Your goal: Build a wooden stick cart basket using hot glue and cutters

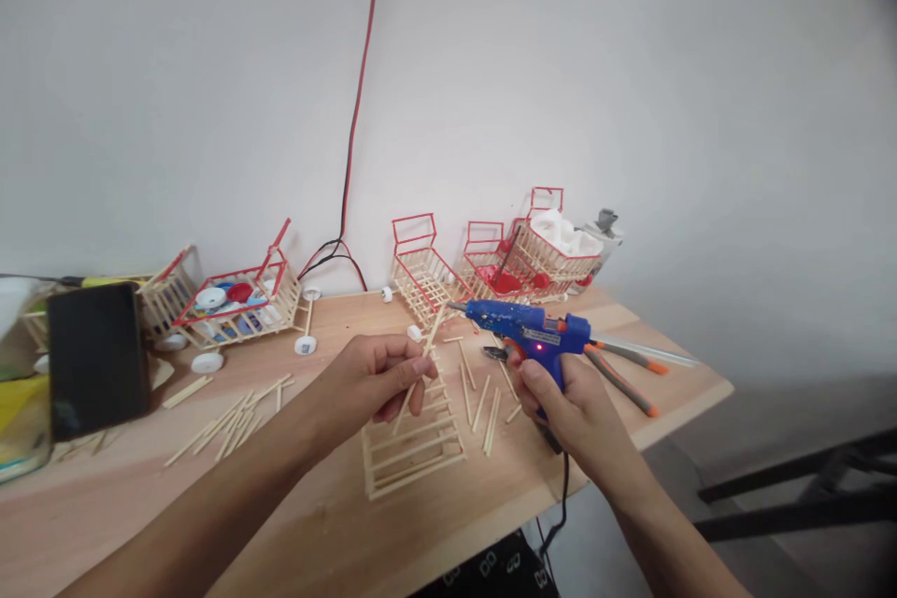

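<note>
Between the thumb and fingers of my left hand (389, 378) is a thin wooden stick (435, 329), its upper end pointing up and away. My right hand (571, 402) is wrapped round the handle of a blue hot glue gun (522, 322) with a small red light lit. The gun's nozzle points left, at or very near the stick's upper end; whether they touch I cannot tell. Beneath my left hand a slatted wooden stick frame (413, 462) lies on the table, partly hidden by that hand. Several loose sticks (483, 406) lie between my hands.
Several small stick carts with red trim stand along the wall, one holding bottle caps (238, 304), another white tissue (561, 234). A pile of sticks (231, 420) and a black tablet-like panel (98, 360) are at left. Orange-handled pliers (623, 378) lie near the right edge.
</note>
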`<control>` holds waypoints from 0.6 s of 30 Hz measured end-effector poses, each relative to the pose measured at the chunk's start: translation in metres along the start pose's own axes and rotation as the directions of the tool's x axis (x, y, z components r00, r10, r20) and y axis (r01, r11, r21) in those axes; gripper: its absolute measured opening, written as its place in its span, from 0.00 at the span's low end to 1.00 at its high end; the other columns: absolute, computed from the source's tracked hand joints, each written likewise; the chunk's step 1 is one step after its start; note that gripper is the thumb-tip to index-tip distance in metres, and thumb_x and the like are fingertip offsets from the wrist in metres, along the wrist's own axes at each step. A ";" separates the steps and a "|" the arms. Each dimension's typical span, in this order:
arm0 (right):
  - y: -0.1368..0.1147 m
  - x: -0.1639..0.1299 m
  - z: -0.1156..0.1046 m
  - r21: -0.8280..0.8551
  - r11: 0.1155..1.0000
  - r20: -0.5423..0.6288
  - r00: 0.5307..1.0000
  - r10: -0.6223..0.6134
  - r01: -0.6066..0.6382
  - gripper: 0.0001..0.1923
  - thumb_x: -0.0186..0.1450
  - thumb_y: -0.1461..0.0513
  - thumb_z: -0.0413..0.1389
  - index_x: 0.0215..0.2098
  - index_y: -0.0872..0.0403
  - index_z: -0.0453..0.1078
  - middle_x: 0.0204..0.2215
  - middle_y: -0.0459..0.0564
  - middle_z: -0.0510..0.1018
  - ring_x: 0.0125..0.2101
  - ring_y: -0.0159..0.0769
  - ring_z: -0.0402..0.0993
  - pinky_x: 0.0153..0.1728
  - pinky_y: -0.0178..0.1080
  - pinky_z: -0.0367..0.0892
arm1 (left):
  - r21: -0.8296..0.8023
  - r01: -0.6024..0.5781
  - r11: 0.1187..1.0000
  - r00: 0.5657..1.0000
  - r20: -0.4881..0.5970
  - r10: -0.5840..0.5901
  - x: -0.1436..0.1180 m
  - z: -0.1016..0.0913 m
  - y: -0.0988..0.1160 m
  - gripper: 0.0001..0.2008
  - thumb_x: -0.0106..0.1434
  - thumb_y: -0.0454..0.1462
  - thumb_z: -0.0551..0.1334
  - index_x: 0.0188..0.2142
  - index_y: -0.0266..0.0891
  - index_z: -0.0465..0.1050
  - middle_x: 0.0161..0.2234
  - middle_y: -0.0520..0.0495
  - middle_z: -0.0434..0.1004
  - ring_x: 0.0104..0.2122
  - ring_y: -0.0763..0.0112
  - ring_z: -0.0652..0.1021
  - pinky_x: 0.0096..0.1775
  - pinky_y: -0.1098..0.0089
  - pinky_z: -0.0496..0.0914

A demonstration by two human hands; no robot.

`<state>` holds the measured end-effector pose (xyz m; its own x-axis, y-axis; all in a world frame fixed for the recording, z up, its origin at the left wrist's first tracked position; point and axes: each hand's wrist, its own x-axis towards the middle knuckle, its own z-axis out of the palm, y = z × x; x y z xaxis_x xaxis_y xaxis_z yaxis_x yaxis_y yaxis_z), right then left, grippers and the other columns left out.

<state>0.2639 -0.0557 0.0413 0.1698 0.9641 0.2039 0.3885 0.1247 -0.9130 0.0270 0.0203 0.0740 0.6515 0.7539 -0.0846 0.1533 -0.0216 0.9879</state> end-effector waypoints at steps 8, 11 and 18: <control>0.002 0.000 0.000 0.004 1.000 -0.004 1.000 0.017 -0.017 0.25 0.66 0.43 0.53 0.39 0.58 0.68 0.22 0.42 0.65 0.21 0.29 0.60 0.21 0.33 0.56 | -0.005 -0.020 1.000 1.000 0.009 0.020 0.000 -0.001 -0.003 0.17 0.63 0.49 0.61 0.34 0.35 0.73 0.21 0.54 0.73 0.16 0.82 0.63 0.20 0.76 0.54; 0.000 0.000 0.000 -0.019 1.000 -0.011 1.000 -0.003 0.002 0.25 0.67 0.43 0.52 0.37 0.58 0.68 0.21 0.43 0.65 0.21 0.29 0.60 0.21 0.34 0.56 | -0.008 -0.031 0.999 0.999 0.013 0.031 0.000 -0.001 -0.005 0.17 0.63 0.49 0.60 0.34 0.35 0.73 0.21 0.54 0.72 0.16 0.82 0.63 0.20 0.76 0.54; -0.003 -0.001 0.000 -0.037 0.999 -0.019 1.000 -0.008 0.007 0.23 0.67 0.45 0.52 0.35 0.57 0.68 0.21 0.43 0.65 0.21 0.29 0.60 0.21 0.34 0.56 | 0.001 -0.012 1.000 1.000 0.009 0.012 -0.001 0.000 -0.001 0.18 0.63 0.49 0.60 0.34 0.34 0.72 0.21 0.54 0.72 0.16 0.81 0.63 0.21 0.75 0.55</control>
<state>0.2626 -0.0566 0.0437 0.1842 0.9584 0.2178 0.4228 0.1228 -0.8979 0.0261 0.0193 0.0732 0.6602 0.7475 -0.0738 0.1461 -0.0314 0.9888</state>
